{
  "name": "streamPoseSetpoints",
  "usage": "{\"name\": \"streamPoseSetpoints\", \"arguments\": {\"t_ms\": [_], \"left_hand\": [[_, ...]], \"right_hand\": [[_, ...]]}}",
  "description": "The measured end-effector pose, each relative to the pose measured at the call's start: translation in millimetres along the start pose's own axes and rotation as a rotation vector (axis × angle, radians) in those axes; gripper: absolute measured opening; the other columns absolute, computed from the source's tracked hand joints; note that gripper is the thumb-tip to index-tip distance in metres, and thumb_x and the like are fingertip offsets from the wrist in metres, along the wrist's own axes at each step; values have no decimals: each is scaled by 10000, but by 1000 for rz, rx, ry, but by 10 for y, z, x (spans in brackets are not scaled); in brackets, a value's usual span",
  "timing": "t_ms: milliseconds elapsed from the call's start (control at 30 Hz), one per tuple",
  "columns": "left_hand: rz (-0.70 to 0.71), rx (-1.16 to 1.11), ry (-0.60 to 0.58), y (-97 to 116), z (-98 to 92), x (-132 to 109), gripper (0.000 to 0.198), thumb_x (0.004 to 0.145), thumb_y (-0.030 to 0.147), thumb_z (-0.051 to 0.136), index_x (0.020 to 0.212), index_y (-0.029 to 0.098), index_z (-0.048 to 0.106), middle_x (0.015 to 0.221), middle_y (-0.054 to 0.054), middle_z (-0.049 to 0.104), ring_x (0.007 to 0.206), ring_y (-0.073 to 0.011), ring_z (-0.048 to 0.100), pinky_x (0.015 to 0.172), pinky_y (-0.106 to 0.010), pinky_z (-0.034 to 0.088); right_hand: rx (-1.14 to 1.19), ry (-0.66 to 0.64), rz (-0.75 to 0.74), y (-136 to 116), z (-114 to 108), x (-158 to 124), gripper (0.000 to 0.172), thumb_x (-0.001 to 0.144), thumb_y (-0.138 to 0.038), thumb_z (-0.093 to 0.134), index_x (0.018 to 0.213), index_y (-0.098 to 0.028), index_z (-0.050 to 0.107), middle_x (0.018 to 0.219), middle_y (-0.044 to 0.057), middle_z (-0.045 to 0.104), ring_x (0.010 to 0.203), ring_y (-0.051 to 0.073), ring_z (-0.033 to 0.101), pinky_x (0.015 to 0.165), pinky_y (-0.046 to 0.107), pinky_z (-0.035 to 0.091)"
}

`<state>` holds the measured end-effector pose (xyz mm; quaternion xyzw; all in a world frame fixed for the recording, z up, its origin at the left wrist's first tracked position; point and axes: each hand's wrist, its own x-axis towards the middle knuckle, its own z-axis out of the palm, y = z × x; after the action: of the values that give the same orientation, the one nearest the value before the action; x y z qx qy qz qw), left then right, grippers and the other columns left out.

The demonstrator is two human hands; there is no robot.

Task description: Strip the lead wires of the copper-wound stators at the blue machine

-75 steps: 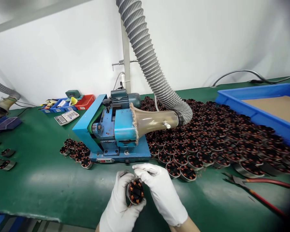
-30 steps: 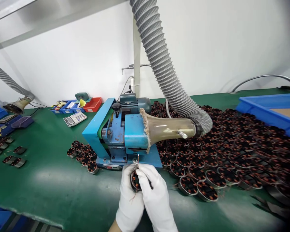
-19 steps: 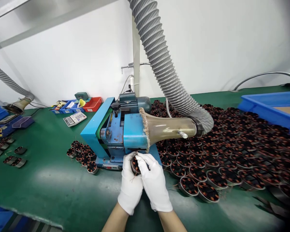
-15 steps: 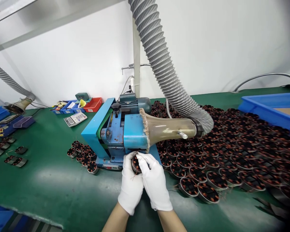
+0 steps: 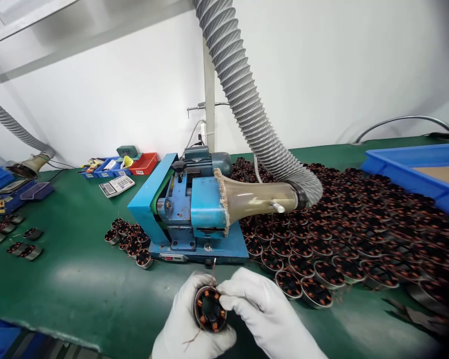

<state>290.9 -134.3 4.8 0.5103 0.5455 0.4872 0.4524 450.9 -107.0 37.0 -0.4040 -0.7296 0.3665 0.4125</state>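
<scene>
A round motor stator (image 5: 210,310), with copper windings and a black centre inside a metal ring, faces up toward me. My left hand (image 5: 187,319), in a white glove, is wrapped round its ring from the left and below. Thin copper wires stick out at the top and the lower left of the stator. On the upper right of the rim, the thumb and forefinger of my gloved right hand (image 5: 260,309) are pinched together; whatever is between them is hidden. Both hands are in front of the blue belt sander (image 5: 207,204), apart from it.
Many similar stators (image 5: 329,273) crowd the bench to the right, and a small group (image 5: 133,248) sits left of the machine. A grey suction hose (image 5: 243,99) joins its hood. Tweezer-like tools (image 5: 415,319) lie right; a calculator (image 5: 116,186) and blue tray (image 5: 396,159) stand further back.
Both hands have drawn back from the machine's front edge toward me, bringing the stator along. It is now tilted so its wound face shows. The view has shifted slightly.
</scene>
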Motion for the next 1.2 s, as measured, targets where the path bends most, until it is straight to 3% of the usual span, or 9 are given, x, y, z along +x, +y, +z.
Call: {"name": "streamPoseSetpoints", "arguments": {"t_ms": [100, 167, 267, 433, 567, 733, 800, 933, 1200], "left_hand": [[-2, -83, 1, 69, -42, -62, 494, 465, 159, 775, 924, 225, 603, 923, -24, 622, 787, -194, 612, 673, -257, 522], [-31, -158, 55, 82, -101, -103, 530, 493, 162, 758, 984, 232, 572, 998, -34, 604, 818, -186, 609, 706, -252, 512], [-66, -151, 126, 79, -156, -145, 576, 575, 220, 720, 1119, 235, 532, 1161, -72, 565, 950, -227, 606, 843, -312, 497], [116, 52, 28, 84, -42, -106, 564, 608, 128, 657, 1148, 253, 557, 1266, -73, 509, 1237, -294, 454, 1050, -413, 373], [248, 82, -9, 21, 43, -83, 515, 622, 113, 655, 1119, 217, 569, 1212, -98, 521, 1220, -286, 476, 1019, -410, 408], [170, 69, 104, -115, 77, -125, 492, 575, 145, 703, 1049, 211, 588, 1210, -91, 538, 1181, -284, 513, 1017, -396, 415], [96, 35, 172, -131, 105, -81, 503, 575, 140, 698, 1061, 207, 586, 1204, -89, 556, 1161, -276, 533, 1018, -384, 415], [22, -42, 205, -99, 209, 152, 482, 595, 145, 677, 1067, 200, 595, 1126, -87, 628, 1064, -254, 598, 956, -359, 465], [-63, -174, 287, -109, 444, 624, 437, 635, 149, 633, 1066, 194, 576, 1123, -92, 661, 1014, -214, 628, 900, -317, 486]], "right_hand": [[-171, -75, -222, -18, -250, 30, 246, 864, -181, 502, 876, -297, 719, 668, 14, 630, 642, 159, 566, 618, 268, 472], [-218, -29, -217, 26, -368, 37, 270, 849, -168, 497, 895, -315, 719, 666, 15, 637, 623, 164, 558, 611, 283, 474], [-75, 122, 25, 52, -339, 60, 162, 809, -244, 582, 779, -290, 735, 686, 27, 676, 619, 180, 598, 609, 301, 498], [493, 137, 349, -145, 154, 179, 168, 725, -324, 671, 824, -217, 753, 828, 62, 727, 741, 222, 665, 698, 327, 533], [653, 337, 349, -180, 323, 277, 125, 682, -310, 734, 658, -188, 746, 702, 52, 695, 694, 196, 633, 687, 303, 514], [1000, 693, 352, 23, 100, 328, 242, 589, -332, 816, 776, -189, 756, 686, 23, 679, 579, 128, 574, 573, 253, 508], [869, 744, 342, 82, 112, 292, 233, 628, -341, 791, 808, -196, 756, 790, 50, 711, 669, 167, 626, 658, 296, 539], [463, 439, 254, 135, 387, 220, 172, 712, -319, 706, 835, -208, 751, 912, 89, 723, 848, 244, 661, 792, 364, 540], [275, 475, 264, 309, 508, 535, 227, 785, -348, 572, 872, -188, 707, 937, 104, 697, 888, 259, 647, 850, 426, 501]]}}
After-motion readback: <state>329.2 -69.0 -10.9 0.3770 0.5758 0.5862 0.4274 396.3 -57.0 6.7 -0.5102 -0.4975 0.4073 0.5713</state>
